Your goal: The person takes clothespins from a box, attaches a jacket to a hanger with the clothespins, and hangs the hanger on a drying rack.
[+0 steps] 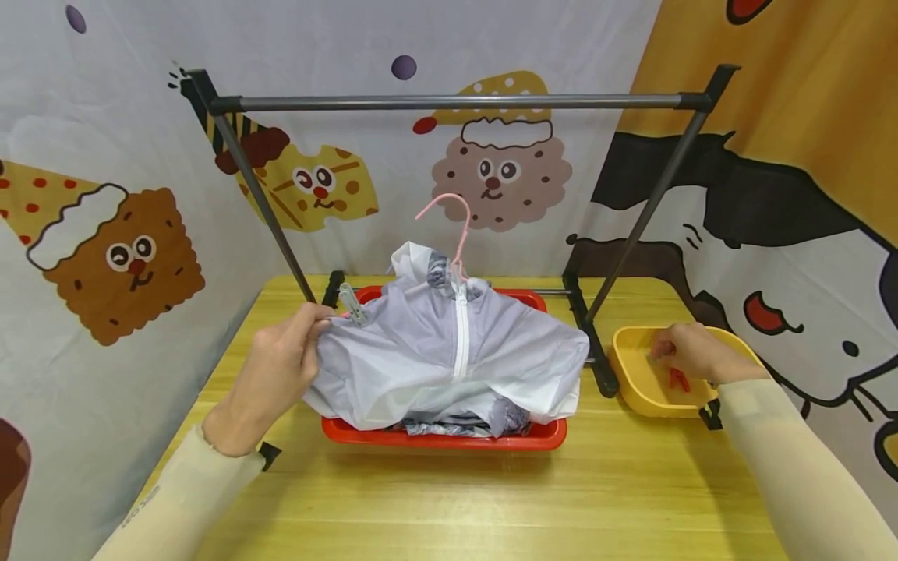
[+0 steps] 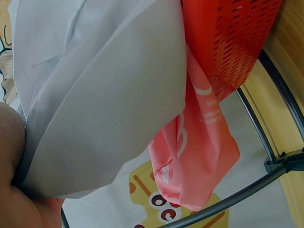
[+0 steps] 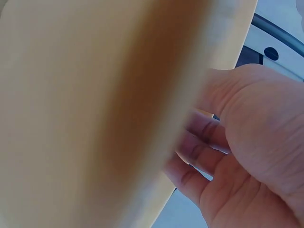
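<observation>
A pale grey-and-white zip jacket (image 1: 414, 351) hangs on a pink hanger (image 1: 464, 226), lying over a red basket (image 1: 449, 442). My left hand (image 1: 277, 366) pinches the jacket's shoulder on the left side, near the end of the hanger. Just beside those fingers, a grey-green clothespin (image 1: 352, 304) is clipped to the jacket. My right hand (image 1: 691, 354) reaches down into a yellow tub (image 1: 631, 389), fingers bent, beside a red clothespin (image 1: 678, 379). Something small and greyish shows at its fingertips; whether they grip it is unclear. In the right wrist view the tub's wall hides these fingertips.
Behind the basket stands a dark metal rack with a horizontal bar (image 1: 456, 102); its right foot (image 1: 602, 374) lies between basket and tub. Pink cloth (image 2: 199, 147) hangs over the basket's side. A printed curtain (image 1: 337, 47) backs the wooden table (image 1: 449, 499).
</observation>
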`<state>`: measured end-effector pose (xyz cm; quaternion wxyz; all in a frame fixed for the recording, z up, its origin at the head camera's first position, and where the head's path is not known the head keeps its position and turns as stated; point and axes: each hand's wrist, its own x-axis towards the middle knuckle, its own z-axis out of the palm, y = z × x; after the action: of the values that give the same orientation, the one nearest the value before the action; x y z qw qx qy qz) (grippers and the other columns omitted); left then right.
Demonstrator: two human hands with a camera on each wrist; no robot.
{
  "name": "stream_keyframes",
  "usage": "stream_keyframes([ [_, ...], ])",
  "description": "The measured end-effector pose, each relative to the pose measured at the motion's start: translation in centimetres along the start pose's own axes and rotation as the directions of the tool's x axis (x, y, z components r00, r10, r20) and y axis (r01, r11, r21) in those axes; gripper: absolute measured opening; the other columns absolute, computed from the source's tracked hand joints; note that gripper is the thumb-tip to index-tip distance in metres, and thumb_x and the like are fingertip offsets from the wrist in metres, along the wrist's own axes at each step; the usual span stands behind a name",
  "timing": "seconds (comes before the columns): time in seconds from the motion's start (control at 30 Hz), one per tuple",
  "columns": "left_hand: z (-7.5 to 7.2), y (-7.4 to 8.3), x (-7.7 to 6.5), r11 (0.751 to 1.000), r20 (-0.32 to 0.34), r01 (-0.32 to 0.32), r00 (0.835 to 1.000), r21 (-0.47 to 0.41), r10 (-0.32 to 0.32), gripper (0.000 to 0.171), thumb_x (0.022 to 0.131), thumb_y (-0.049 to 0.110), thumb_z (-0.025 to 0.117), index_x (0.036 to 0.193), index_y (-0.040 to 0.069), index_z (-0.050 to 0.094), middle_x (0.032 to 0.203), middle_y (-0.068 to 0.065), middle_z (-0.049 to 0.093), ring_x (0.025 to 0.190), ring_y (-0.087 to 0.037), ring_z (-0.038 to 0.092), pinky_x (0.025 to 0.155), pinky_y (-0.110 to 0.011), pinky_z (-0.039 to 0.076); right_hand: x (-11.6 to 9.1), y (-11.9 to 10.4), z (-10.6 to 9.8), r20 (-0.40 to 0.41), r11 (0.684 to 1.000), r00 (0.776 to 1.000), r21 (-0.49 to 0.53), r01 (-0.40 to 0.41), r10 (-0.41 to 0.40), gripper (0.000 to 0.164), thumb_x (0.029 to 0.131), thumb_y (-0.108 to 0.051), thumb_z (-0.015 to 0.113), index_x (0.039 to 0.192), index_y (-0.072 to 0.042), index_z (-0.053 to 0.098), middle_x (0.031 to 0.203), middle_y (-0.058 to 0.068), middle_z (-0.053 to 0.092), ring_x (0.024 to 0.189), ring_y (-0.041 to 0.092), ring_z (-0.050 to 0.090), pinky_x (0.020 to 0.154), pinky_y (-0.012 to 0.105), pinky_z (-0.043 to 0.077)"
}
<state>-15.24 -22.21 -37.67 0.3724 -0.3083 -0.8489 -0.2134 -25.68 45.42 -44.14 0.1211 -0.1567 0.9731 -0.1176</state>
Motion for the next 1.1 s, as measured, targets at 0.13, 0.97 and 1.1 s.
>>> stream_keyframes([
  [0.13,0.0,0.1,0.1,1.000,-0.007,-0.004,1.000,-0.003,0.004,0.025,0.095,-0.022,0.079,0.112,-0.008,0.069,0.093,-0.021,0.083,0.072,-0.034,0.083,0.063,-0.044,0.069,0.0,0.2,0.2,0.002,1.000,1.000,0.022,-0.009,0.009,0.004,0.103,-0.006,0.087,0.104,-0.005,0.084,0.079,0.000,0.075,0.071,0.015,0.064,0.066,0.026,0.054],
  [0.97,0.2,0.0,0.2,0.999,-0.008,-0.024,1.000,-0.024,0.024,0.024,0.095,-0.022,0.079,0.113,-0.008,0.069,0.094,-0.022,0.083,0.075,-0.035,0.085,0.064,-0.043,0.070,-0.8,-1.1,0.3,-0.183,0.999,0.983,0.025,0.025,-0.020,0.010,0.107,-0.010,0.085,0.101,-0.007,0.079,0.089,0.001,0.077,0.072,0.011,0.062,0.067,0.025,0.055],
  [1.1,0.3,-0.1,0.1,1.000,-0.007,-0.022,1.000,-0.020,0.022,0.024,0.096,-0.021,0.078,0.114,-0.007,0.069,0.093,-0.020,0.083,0.071,-0.031,0.082,0.061,-0.041,0.068,-0.9,-1.7,0.2,-0.213,0.999,0.977,0.041,0.021,-0.012,0.013,0.107,-0.014,0.087,0.100,-0.007,0.079,0.086,0.002,0.077,0.067,0.010,0.061,0.062,0.025,0.052],
])
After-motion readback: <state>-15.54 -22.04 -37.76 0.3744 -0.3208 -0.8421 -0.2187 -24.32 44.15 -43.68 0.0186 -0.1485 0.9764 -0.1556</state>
